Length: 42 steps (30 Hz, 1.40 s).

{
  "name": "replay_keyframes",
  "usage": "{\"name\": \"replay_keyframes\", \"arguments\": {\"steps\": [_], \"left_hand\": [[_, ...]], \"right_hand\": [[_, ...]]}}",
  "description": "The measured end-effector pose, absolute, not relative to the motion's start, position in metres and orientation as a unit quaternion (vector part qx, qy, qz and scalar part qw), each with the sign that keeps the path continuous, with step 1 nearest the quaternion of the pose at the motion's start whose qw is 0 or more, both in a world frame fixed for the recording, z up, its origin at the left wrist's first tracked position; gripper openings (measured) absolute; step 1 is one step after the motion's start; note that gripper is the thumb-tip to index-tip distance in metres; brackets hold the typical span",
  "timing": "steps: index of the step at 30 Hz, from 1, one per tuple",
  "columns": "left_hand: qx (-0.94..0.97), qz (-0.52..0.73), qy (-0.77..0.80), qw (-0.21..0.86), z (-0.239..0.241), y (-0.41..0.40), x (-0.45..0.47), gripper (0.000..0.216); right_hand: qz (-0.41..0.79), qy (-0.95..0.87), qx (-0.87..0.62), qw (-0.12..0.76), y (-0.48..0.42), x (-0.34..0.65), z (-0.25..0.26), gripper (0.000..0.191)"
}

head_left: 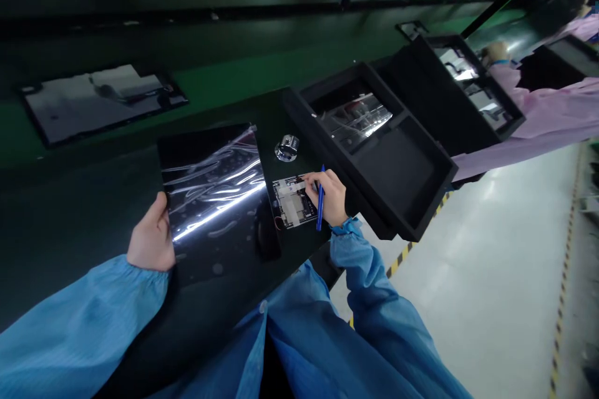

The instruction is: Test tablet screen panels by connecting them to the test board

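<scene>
My left hand (150,238) grips the left edge of a glossy black panel (215,193) covered in shiny film, held tilted above the dark bench. My right hand (327,194) is closed around a blue pen (321,206), with its fingertips resting on a small circuit board (291,202) that lies just right of the panel. Both my sleeves are blue. A small round metal object (286,148) stands on the bench just beyond the board.
A black foam tray (412,199) with a filmed part inside sits at right, a second tray (472,93) behind it. A co-worker in a pink sleeve (543,112) reaches toward that tray. Another panel (98,100) lies on the green conveyor. Pale floor with hazard tape is at right.
</scene>
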State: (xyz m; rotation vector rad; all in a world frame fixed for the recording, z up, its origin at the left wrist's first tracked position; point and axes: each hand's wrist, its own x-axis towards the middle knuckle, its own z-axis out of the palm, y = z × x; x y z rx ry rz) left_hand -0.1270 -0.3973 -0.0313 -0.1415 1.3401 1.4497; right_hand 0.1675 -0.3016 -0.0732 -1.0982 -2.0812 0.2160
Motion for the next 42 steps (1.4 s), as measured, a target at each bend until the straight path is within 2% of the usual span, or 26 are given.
{"name": "replay_keyframes", "arguments": {"steps": [8, 13, 21, 30, 36, 42], "left_hand": [[-0.036, 0.58, 0.652, 0.488, -0.0344, -0.397, -0.131, 0.054], [-0.062, 0.577, 0.608, 0.542, -0.0319, -0.3984, -0.1311, 0.057], [-0.056, 0.579, 0.513, 0.632, -0.0308, -0.4019, -0.1287, 0.053], [-0.097, 0.565, 0.477, 0.666, -0.0319, -0.4015, -0.1281, 0.049], [-0.073, 0.556, 0.482, 0.673, -0.0327, -0.4023, -0.1289, 0.049], [-0.052, 0.549, 0.505, 0.664, -0.0291, -0.4023, -0.1252, 0.049]], "right_hand": [[0.08, -0.843, -0.417, 0.329, -0.3011, 0.1658, -0.0777, 0.021], [0.065, -0.855, -0.415, 0.304, -0.3014, 0.1664, -0.0775, 0.021], [0.054, -0.855, -0.406, 0.319, -0.3005, 0.1661, -0.0796, 0.022], [0.047, -0.852, -0.431, 0.293, -0.301, 0.1646, -0.0774, 0.024], [0.024, -0.827, -0.45, 0.338, -0.2993, 0.1653, -0.0828, 0.02], [0.04, -0.835, -0.429, 0.343, -0.2965, 0.1672, -0.0848, 0.021]]}}
